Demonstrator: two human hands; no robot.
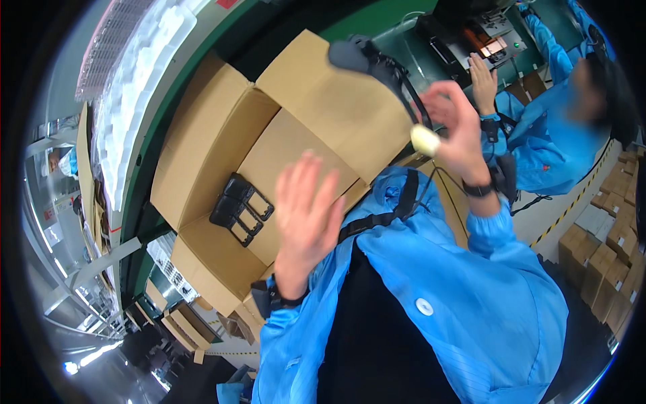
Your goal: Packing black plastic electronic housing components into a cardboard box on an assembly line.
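Factory floor around an open cardboard box (202, 175): left hand (306, 209) spread empty above it, right hand (454, 128) pinching a small pale piece (424, 140); lower it gently, steadily

Open cardboard box (202, 168) holds black trays (241, 209).

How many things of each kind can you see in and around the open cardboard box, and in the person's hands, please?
Open cardboard box: 1
Black frame-shaped parts lying in the box: 2
Small pale rounded piece at the right hand: 1
Left hand, open and holding nothing.
Total: 4
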